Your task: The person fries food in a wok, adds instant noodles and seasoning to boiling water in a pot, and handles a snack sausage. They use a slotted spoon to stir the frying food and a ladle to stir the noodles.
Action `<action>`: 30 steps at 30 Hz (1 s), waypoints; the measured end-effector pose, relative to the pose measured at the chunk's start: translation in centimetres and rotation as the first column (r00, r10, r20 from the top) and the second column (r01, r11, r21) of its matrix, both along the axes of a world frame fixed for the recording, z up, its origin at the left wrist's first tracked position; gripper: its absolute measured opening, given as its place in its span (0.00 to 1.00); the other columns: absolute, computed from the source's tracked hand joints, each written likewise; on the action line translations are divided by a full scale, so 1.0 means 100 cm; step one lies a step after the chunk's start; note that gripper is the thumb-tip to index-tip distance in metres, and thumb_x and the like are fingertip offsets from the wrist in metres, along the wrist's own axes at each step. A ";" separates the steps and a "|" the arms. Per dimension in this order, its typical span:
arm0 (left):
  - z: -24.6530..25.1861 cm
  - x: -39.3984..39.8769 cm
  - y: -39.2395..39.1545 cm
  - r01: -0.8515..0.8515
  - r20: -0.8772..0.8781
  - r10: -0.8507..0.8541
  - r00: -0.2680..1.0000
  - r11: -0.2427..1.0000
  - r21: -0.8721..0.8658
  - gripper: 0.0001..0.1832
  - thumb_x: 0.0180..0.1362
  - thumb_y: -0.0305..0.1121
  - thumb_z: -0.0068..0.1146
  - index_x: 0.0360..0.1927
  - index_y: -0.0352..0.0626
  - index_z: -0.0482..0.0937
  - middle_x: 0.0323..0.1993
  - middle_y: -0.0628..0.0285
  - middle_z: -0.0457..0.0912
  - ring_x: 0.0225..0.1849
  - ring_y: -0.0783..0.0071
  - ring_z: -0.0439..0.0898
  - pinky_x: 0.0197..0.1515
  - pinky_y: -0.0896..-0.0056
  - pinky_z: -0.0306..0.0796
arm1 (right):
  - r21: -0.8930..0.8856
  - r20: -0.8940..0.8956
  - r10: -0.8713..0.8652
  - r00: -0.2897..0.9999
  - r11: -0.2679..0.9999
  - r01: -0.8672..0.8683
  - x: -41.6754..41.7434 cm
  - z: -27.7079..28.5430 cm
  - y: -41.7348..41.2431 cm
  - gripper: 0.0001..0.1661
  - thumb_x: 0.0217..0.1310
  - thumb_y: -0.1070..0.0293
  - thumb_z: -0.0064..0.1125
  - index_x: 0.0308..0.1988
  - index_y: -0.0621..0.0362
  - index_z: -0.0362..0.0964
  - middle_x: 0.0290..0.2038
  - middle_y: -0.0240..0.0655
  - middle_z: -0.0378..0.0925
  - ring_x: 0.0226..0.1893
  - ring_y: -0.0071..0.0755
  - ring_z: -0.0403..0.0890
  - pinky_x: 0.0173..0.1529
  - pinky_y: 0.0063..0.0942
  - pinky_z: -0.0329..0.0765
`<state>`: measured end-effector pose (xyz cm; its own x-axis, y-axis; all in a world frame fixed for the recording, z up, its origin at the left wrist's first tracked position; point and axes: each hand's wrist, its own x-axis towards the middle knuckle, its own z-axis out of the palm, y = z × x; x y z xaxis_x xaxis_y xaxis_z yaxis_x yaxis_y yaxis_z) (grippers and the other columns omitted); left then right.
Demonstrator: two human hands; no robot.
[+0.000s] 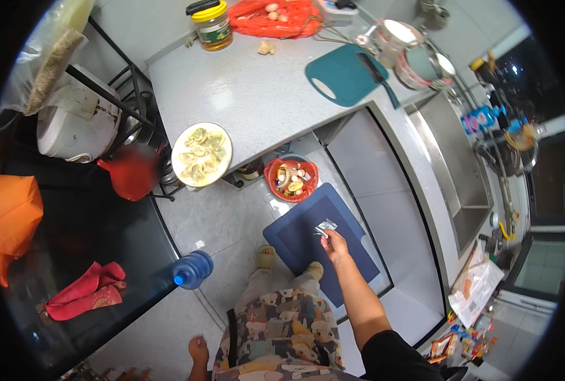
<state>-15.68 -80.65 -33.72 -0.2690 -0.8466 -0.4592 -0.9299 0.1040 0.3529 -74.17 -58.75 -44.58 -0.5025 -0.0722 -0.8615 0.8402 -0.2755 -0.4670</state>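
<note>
My right hand (334, 245) pinches a small silver foil packet (327, 226), held out above the dark blue floor mat (311, 209). Beyond it on the floor is a red bin (269, 183) lined with a red bag, filled with eggshells, peel and other scraps. Low at my left side hangs my left hand (198, 351), its fingers curled, and no object shows in it. A plate of dumplings (201, 155) rests at the near left corner of the grey counter (197, 85).
A blue water jug (192, 269) lies on the floor beside the black table (135, 238). On the counter are a green cutting board (335, 74), a knife (375, 74), ginger (266, 47), an oil jar (214, 35) and a red bag (249, 21) with eggs. A steel sink (454, 157) stands at right.
</note>
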 end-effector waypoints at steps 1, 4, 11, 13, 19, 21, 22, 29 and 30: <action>-0.006 0.056 0.000 0.199 0.197 -0.210 0.958 0.977 0.076 0.16 0.63 0.40 0.54 0.29 0.35 0.81 0.26 0.49 0.80 0.28 0.53 0.78 0.34 0.55 0.70 | 0.051 0.015 0.031 0.999 0.998 -0.031 -0.010 -0.013 -0.025 0.04 0.59 0.75 0.62 0.37 0.59 0.79 0.31 0.34 0.79 0.28 0.27 0.79 0.34 0.23 0.82; -0.011 0.067 0.032 -0.043 0.392 -0.040 0.919 0.979 0.200 0.15 0.62 0.40 0.56 0.29 0.37 0.81 0.27 0.50 0.79 0.30 0.54 0.78 0.35 0.53 0.70 | 0.154 -0.025 0.068 0.997 0.986 -0.064 -0.050 -0.075 -0.090 0.11 0.55 0.78 0.65 0.40 0.61 0.74 0.33 0.36 0.78 0.29 0.29 0.80 0.31 0.23 0.85; -0.047 0.024 0.066 -0.286 0.452 0.145 0.880 0.922 0.261 0.12 0.57 0.40 0.59 0.28 0.41 0.82 0.30 0.53 0.79 0.34 0.55 0.77 0.38 0.50 0.70 | 0.369 -0.085 0.273 0.958 0.902 -0.224 -0.130 -0.291 -0.156 0.09 0.52 0.81 0.63 0.37 0.66 0.76 0.30 0.39 0.80 0.23 0.33 0.81 0.25 0.25 0.78; -0.058 0.017 0.081 -0.330 0.459 0.180 0.870 0.905 0.270 0.11 0.56 0.40 0.60 0.28 0.43 0.82 0.31 0.54 0.79 0.36 0.56 0.77 0.39 0.49 0.70 | 0.528 -0.142 0.309 0.940 0.827 -0.192 -0.146 -0.335 -0.176 0.06 0.54 0.77 0.63 0.35 0.64 0.77 0.31 0.37 0.80 0.25 0.31 0.81 0.25 0.27 0.76; -0.063 0.015 0.118 -0.420 0.491 0.244 0.836 0.862 0.285 0.09 0.52 0.40 0.62 0.28 0.46 0.82 0.33 0.56 0.79 0.39 0.57 0.77 0.41 0.45 0.70 | 0.338 -0.075 0.311 0.947 0.902 -0.269 -0.166 -0.353 -0.239 0.13 0.56 0.72 0.65 0.43 0.59 0.77 0.26 0.29 0.73 0.18 0.21 0.67 0.19 0.22 0.62; -0.067 0.016 0.115 -0.410 0.478 0.235 0.847 0.860 0.305 0.08 0.51 0.40 0.63 0.28 0.47 0.82 0.34 0.57 0.79 0.40 0.57 0.77 0.42 0.44 0.70 | 0.376 -0.135 0.283 0.950 0.901 -0.215 -0.182 -0.358 -0.232 0.12 0.58 0.69 0.64 0.43 0.57 0.77 0.28 0.29 0.75 0.22 0.22 0.73 0.23 0.19 0.69; -0.068 0.016 0.117 -0.406 0.474 0.230 0.850 0.859 0.312 0.08 0.51 0.40 0.64 0.28 0.48 0.83 0.35 0.57 0.79 0.41 0.57 0.76 0.42 0.44 0.70 | 0.355 -0.135 0.293 0.947 0.906 -0.229 -0.186 -0.355 -0.228 0.12 0.58 0.69 0.64 0.43 0.57 0.77 0.29 0.30 0.76 0.24 0.23 0.74 0.25 0.19 0.71; -0.055 0.018 0.154 -0.409 0.398 0.284 0.872 0.870 0.276 0.07 0.46 0.40 0.67 0.27 0.52 0.83 0.38 0.60 0.78 0.45 0.59 0.76 0.45 0.40 0.69 | 0.367 -0.357 0.635 0.685 0.770 -0.522 -0.122 -0.255 -0.194 0.04 0.60 0.72 0.63 0.33 0.53 0.74 0.26 0.26 0.75 0.24 0.22 0.74 0.27 0.23 0.70; -0.050 0.022 0.166 -0.430 0.381 0.320 0.868 0.867 0.253 0.07 0.46 0.40 0.67 0.27 0.53 0.83 0.38 0.61 0.78 0.46 0.59 0.76 0.45 0.40 0.69 | 0.357 -0.432 0.683 0.589 0.730 -0.583 -0.100 -0.233 -0.186 0.05 0.60 0.73 0.62 0.30 0.52 0.74 0.23 0.25 0.74 0.22 0.21 0.72 0.25 0.23 0.68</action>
